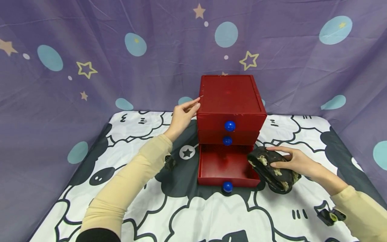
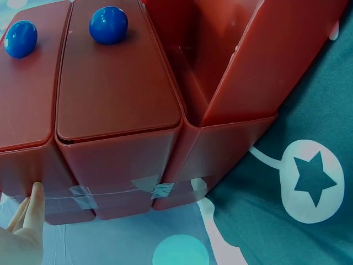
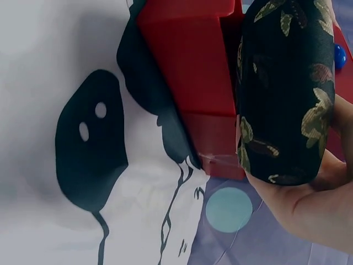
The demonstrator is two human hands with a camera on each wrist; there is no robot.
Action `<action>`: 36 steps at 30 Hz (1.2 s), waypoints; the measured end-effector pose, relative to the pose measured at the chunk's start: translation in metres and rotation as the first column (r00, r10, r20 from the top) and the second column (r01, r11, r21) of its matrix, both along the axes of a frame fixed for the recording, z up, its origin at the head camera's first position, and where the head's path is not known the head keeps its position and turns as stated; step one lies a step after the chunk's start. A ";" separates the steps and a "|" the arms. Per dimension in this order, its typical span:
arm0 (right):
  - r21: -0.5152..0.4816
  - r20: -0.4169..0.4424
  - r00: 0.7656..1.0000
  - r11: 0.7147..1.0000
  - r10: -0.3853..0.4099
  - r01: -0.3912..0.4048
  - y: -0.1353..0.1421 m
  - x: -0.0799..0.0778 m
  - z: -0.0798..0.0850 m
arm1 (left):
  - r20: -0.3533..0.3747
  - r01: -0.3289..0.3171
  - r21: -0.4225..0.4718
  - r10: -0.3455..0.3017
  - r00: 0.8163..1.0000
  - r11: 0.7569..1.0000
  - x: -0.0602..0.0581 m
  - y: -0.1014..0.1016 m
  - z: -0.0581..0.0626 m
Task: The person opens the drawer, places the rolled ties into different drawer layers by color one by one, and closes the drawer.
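Observation:
A red three-drawer chest (image 1: 231, 95) stands on the cloth, each drawer with a round blue knob. Its bottom drawer (image 1: 225, 164) is pulled out, and its visible floor is bare. At the chest's upper left side, my left hand (image 1: 182, 116) rests its extended fingertips against the wall; the left wrist view shows the same hand (image 2: 26, 229) at the lower left edge. My right hand (image 1: 293, 163) grips a dark, soft-looking pouch (image 1: 269, 168) with a cream-gold pattern, thumb on the near side. The pouch overlaps the open drawer's right edge in the head view.
A white and dark grey cartoon-print cloth (image 1: 193, 215) covers the table. Close behind the chest hangs a purple curtain (image 1: 169, 74) with stars and blue spots. Clear tape (image 2: 162, 190) runs along the back of the chest's side.

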State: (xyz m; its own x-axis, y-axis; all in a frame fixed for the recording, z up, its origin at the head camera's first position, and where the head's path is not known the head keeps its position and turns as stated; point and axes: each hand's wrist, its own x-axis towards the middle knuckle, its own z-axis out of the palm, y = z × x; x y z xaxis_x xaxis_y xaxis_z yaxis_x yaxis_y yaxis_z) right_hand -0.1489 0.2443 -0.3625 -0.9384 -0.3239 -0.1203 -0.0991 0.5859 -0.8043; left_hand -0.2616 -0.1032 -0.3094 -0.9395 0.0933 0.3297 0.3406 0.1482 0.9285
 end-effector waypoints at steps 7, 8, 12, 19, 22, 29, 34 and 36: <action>-0.034 0.077 0.997 0.999 0.032 -0.029 -0.008 -0.003 0.000 | 0.013 0.004 0.006 -0.004 1.000 1.000 0.000 0.000 0.001; -0.039 0.084 0.996 0.999 0.036 -0.032 -0.009 -0.003 0.000 | 0.015 0.005 0.006 -0.005 1.000 1.000 0.001 0.000 0.001; -0.046 0.098 0.994 0.998 0.051 -0.047 -0.015 -0.005 0.000 | 0.016 0.004 0.001 -0.004 1.000 1.000 0.001 0.000 0.002; -0.066 0.125 0.989 0.995 0.078 -0.070 -0.025 -0.008 0.001 | 0.009 0.000 -0.004 0.000 1.000 1.000 0.001 0.001 0.001; -0.084 0.151 0.985 0.994 0.083 -0.071 -0.029 -0.009 0.002 | 0.013 0.002 -0.004 -0.002 1.000 1.000 0.000 0.000 0.001; -0.079 0.151 0.984 0.993 0.100 -0.089 -0.040 -0.007 0.004 | 0.046 0.008 0.009 -0.008 0.999 1.000 0.008 0.001 0.010; -0.121 0.185 0.976 0.988 0.113 -0.091 -0.046 -0.010 0.002 | 0.049 0.011 -0.003 -0.011 0.999 1.000 0.015 0.002 0.018; -0.136 0.211 0.971 0.987 0.114 -0.086 -0.048 -0.012 0.001 | 0.048 0.011 -0.002 -0.011 0.999 1.000 0.011 0.001 0.014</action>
